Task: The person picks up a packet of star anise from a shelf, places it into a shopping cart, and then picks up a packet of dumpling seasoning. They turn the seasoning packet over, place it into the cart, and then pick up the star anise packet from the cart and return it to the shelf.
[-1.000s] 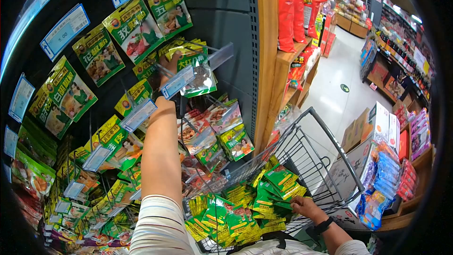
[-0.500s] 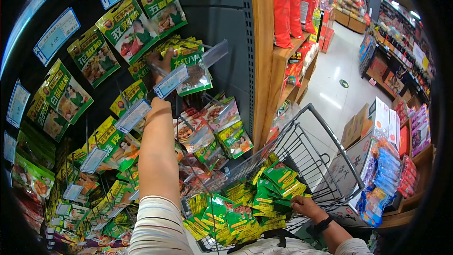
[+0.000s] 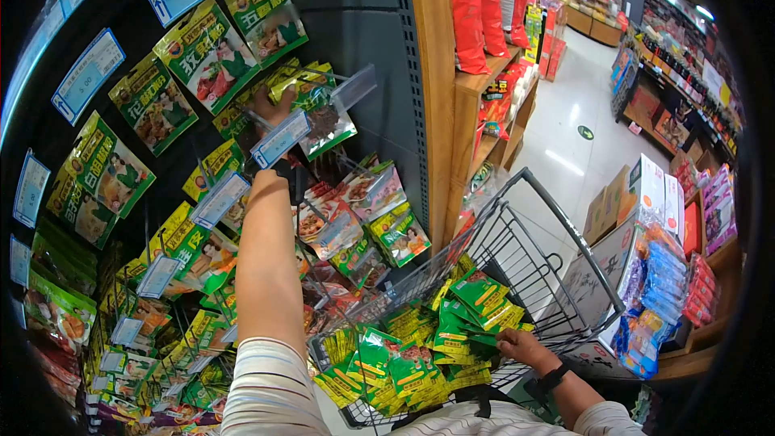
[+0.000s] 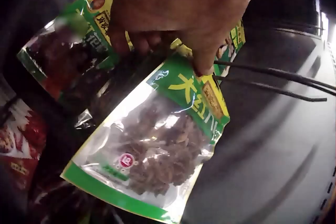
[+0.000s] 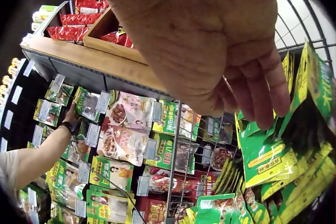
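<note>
My left hand (image 3: 270, 105) reaches into the hanging seasoning packets, partly hidden behind a price tag (image 3: 281, 139). In the left wrist view, its thumb and curled fingers pinch the top of a green and yellow star anise packet (image 4: 157, 140) with a clear window, beside the wire hook (image 4: 273, 71). Another packet (image 4: 68, 50) hangs behind that one. Down at the shopping cart (image 3: 571, 235), my right hand (image 3: 523, 347) touches the pile of green and yellow packets (image 3: 412, 371). Its fingers hang loosely extended over them in the right wrist view.
More seasoning packets (image 3: 208, 56) hang in rows on the dark rack to the left. A wooden shelf (image 3: 428, 73) with red bags (image 3: 468, 16) adjoins it. Beyond the cart stand boxes and stacked goods (image 3: 662, 274), with the aisle floor (image 3: 557, 141) behind.
The star anise packet has tilted and shifted slightly under my left hand. The head view has drifted, so the rack sits farther left. My right hand stays at the cart packets.
</note>
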`<state>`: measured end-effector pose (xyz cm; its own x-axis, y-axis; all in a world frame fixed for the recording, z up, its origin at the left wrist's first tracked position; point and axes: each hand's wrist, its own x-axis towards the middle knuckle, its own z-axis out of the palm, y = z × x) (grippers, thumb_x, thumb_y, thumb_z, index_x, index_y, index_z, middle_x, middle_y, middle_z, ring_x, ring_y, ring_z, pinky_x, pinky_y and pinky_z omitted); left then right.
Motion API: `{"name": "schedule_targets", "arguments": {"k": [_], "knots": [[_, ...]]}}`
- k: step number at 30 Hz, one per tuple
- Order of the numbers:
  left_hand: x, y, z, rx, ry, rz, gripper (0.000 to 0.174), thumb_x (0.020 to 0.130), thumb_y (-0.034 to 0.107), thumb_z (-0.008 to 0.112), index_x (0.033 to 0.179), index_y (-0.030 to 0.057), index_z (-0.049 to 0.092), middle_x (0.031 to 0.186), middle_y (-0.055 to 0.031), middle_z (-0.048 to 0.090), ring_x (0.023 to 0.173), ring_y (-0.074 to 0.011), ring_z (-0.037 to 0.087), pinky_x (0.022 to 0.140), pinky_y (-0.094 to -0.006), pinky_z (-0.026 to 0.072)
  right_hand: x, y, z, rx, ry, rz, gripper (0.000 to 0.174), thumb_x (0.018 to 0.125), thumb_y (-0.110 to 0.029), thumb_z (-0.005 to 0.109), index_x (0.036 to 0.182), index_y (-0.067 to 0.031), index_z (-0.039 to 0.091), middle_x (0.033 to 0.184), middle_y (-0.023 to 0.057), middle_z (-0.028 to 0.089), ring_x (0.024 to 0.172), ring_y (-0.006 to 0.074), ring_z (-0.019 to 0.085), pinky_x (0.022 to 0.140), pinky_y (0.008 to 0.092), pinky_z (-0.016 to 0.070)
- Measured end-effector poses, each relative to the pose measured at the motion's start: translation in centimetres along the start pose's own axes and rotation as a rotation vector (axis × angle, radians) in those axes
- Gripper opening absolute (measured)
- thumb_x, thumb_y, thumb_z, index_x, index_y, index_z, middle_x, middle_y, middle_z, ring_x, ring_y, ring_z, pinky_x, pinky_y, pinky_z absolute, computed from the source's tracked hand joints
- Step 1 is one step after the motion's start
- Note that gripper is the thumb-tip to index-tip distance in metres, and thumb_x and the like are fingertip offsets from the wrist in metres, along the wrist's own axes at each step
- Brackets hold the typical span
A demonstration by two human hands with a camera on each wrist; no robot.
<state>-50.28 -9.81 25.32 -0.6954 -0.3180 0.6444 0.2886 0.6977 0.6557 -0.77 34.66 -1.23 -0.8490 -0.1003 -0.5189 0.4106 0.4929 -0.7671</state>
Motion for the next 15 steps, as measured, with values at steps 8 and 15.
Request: {"name": "schedule_targets", "arguments": {"k": [8, 15], "knots": [[-1.5, 1.6, -1.4, 0.091, 0.033, 0.119, 0.072, 0.081, 0.05, 0.07, 0.127, -0.0034, 0.056, 0.123, -0.031, 0.053, 0.119, -0.0469, 0.049, 0.1, -0.0538, 0.0406, -0.3, 0.3, 0.2, -0.009, 0.004, -0.009, 0.029, 0.093, -0.02, 0.061, 0.112, 0.0025, 0.063, 0.081, 0.0137, 0.07, 0.072, 0.0208, 0.068, 0.067, 0.0339, 0.0536], [-0.6, 0.6, -1.0, 0.02, -0.073, 0.06, 0.065, 0.086, 0.048, 0.067, 0.126, -0.0017, 0.058, 0.122, -0.0311, 0.053, 0.119, -0.0473, 0.049, 0.1, -0.0542, 0.0409, -0.6, 1.2, 0.2, -0.046, 0.019, -0.032, 0.031, 0.093, -0.022, 0.061, 0.112, 0.0022, 0.063, 0.082, 0.0159, 0.07, 0.074, 0.0227, 0.068, 0.068, 0.0346, 0.0532]]}}
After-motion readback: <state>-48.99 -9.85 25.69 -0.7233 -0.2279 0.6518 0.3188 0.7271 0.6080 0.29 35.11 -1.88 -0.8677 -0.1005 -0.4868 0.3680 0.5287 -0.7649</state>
